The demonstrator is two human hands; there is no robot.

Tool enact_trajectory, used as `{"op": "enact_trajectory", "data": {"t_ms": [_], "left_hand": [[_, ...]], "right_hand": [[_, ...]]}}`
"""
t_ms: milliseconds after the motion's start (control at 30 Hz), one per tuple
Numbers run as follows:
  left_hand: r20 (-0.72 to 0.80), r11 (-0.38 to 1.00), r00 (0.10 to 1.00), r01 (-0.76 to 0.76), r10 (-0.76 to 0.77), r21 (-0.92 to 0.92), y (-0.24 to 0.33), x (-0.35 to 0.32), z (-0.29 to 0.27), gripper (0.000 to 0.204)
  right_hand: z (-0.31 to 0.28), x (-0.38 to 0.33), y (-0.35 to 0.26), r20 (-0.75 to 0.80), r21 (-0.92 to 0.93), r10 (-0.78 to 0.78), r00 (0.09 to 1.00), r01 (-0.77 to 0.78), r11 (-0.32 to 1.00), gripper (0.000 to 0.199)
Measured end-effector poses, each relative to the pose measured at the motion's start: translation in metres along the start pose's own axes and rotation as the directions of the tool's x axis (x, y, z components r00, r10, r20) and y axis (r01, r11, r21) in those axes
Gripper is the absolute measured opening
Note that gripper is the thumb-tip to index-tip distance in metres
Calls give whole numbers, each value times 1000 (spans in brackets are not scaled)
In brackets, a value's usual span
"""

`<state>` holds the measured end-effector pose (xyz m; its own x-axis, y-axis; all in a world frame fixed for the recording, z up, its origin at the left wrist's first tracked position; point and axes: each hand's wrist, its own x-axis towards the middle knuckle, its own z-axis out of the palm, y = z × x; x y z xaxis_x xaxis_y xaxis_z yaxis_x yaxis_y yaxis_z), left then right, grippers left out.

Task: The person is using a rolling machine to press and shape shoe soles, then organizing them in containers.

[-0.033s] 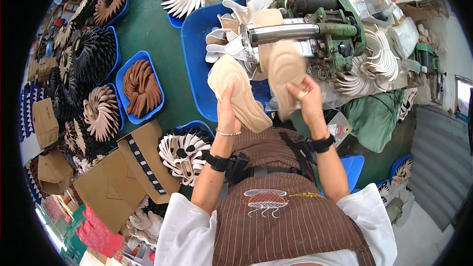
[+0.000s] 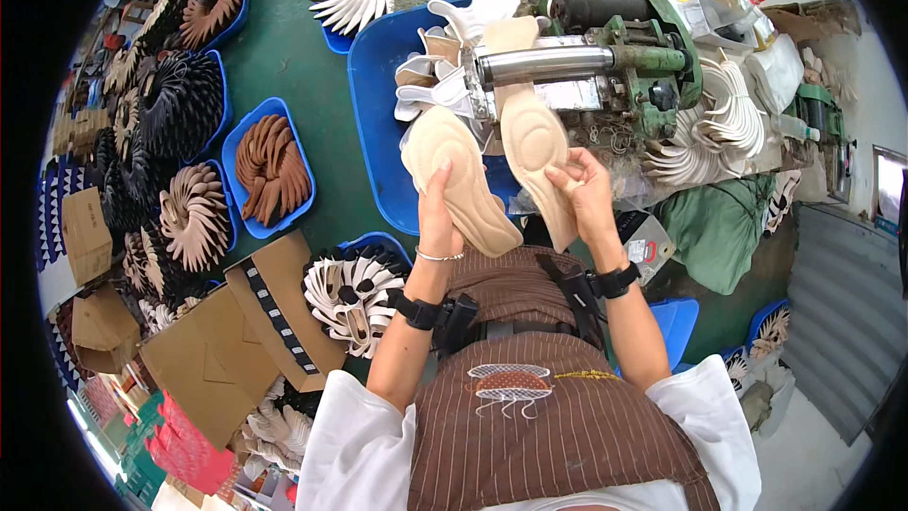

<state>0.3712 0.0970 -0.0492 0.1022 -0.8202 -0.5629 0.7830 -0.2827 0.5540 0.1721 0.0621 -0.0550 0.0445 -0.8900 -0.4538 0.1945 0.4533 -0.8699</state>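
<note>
My left hand (image 2: 437, 218) is closed around a beige insole (image 2: 456, 170), or a small stack of them, thumb on top. Its edge looks thick and layered. In my right hand (image 2: 586, 191), another beige insole (image 2: 535, 147) is pinched between thumb and fingers near its middle. Both insoles are tilted with their rounded ends away from me, side by side and slightly apart. Just beyond them is a green machine (image 2: 653, 61) with a shiny metal roller (image 2: 544, 64). A further beige piece (image 2: 511, 33) shows on the roller's far side; whether it joins my right insole is hidden.
Under the machine's left end stands a blue bin (image 2: 374, 123) holding white and beige insoles. A blue basket of brown insoles (image 2: 274, 168) sits on the green floor at left. White insoles (image 2: 724, 118) lie stacked right of the machine; cardboard (image 2: 222, 345) is at lower left.
My right hand's insole has shifted slightly left and turned more upright, and its earlier blur is gone. My left hand has barely moved.
</note>
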Motion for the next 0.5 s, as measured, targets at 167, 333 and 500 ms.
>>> {"op": "enact_trajectory", "data": {"t_ms": [167, 333, 500], "left_hand": [[58, 996, 998, -11, 5, 91, -7, -5, 14, 35], [60, 912, 982, -187, 178, 365, -17, 0, 4, 41], [161, 996, 986, -60, 48, 71, -3, 2, -7, 50]], "right_hand": [[2, 38, -22, -162, -189, -107, 981, 76, 979, 27], [47, -7, -15, 306, -310, 80, 949, 20, 950, 33], [24, -9, -9, -72, 53, -31, 997, 35, 998, 25]]}}
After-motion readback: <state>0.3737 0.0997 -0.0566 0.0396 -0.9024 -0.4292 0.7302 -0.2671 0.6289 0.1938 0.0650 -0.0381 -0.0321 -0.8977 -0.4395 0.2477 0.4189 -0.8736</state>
